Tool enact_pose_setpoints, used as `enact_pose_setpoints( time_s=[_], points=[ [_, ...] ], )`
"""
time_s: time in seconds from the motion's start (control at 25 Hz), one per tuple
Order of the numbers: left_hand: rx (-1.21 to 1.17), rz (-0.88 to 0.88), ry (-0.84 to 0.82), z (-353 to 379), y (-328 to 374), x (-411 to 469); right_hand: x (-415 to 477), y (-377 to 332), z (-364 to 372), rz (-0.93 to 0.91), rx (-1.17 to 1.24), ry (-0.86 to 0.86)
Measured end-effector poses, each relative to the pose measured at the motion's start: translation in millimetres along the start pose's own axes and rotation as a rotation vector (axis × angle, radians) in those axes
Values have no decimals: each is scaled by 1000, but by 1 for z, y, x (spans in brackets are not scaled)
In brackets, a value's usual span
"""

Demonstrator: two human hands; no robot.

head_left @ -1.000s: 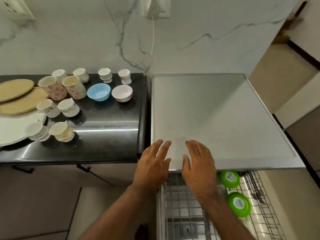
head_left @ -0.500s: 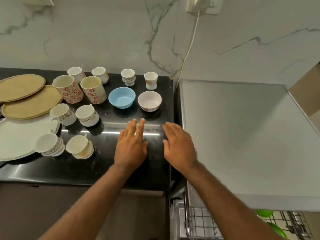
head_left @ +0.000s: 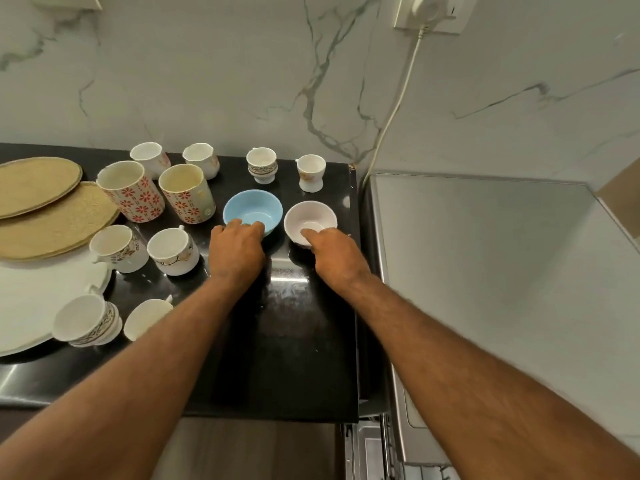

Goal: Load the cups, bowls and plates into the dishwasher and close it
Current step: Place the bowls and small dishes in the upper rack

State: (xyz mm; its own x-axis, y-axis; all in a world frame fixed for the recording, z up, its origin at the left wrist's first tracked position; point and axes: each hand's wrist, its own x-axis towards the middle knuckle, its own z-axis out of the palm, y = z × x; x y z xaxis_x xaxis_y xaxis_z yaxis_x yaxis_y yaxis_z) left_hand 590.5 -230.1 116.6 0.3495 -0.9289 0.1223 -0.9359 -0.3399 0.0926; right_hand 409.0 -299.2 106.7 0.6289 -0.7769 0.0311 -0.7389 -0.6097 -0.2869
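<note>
On the black counter stand a blue bowl and a white bowl side by side. My left hand grips the near rim of the blue bowl, fingertips inside it. My right hand grips the near rim of the white bowl, one finger inside. Both bowls rest on the counter. To the left are two flowered mugs, several small white cups, two woven tan plates and a white plate. Only a strip of the dishwasher rack shows at the bottom.
The grey dishwasher top fills the right side. A white cord runs down the marble wall from a socket to the gap beside the counter. Two small cups stand behind the bowls.
Both hands have moved left from the dishwasher top and forward over the counter to the two bowls, closing on their near rims. The view has swung left.
</note>
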Motion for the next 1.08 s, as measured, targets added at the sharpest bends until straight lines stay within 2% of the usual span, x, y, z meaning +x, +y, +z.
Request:
enact_pose_setpoints(
  time_s=[0.2, 0.4, 0.64, 0.76, 1.08],
  points=[
    [-86, 99, 120, -5, 19, -49, -61, 11, -16, -72, 49, 104],
    [-132, 232, 204, -13, 80, -118, -175, 44, -36, -37, 66, 165],
    [-246, 444, 217, -23, 206, -211, -337, 103, -52, -19, 6, 290],
    [-305, 535, 230, -17, 267, -261, -412, 139, -55, 50, -12, 331],
    [-343, 703, 153, 20, 363, -379, -583, 180, -27, 229, 41, 403]
  ],
)
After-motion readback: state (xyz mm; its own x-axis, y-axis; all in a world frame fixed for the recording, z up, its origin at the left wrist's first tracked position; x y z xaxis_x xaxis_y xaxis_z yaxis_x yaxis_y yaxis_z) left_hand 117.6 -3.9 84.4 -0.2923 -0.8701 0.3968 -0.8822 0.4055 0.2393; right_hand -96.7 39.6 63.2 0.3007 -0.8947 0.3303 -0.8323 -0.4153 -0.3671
